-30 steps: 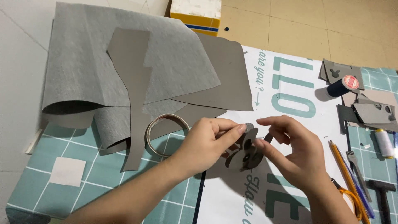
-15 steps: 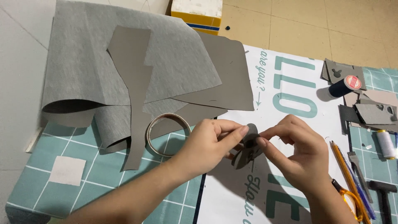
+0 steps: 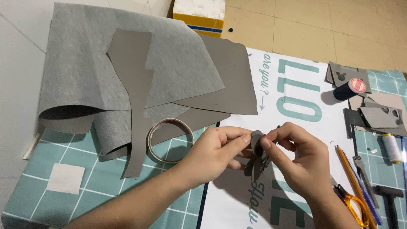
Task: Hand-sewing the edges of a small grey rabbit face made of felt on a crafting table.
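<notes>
On the teal cutting mat (image 3: 63, 148), your left hand (image 3: 212, 152) and right hand (image 3: 296, 161) both pinch a small grey cut-out piece (image 3: 257, 142), already cut from the big grey sheet (image 3: 85, 76), still being shaped.

tape ring (image 3: 169, 140) left of hands – thread spool (image 3: 348, 89) far right, sheets (image 3: 127, 72) behind

Small cutout piece (image 3: 257, 142) pinched by both hands is dark grey; big felt sheet (image 3: 106, 72) is lighter heathered grey, leather strip (image 3: 137, 97) brownish grey. Cutting mat (image 3: 63, 186) teal with white grid, tape ring (image 3: 169, 140) beige. Thread spool (image 3: 349, 89) navy with red-and-white cap, scissors (image 3: 354, 205) orange-handled.
</notes>
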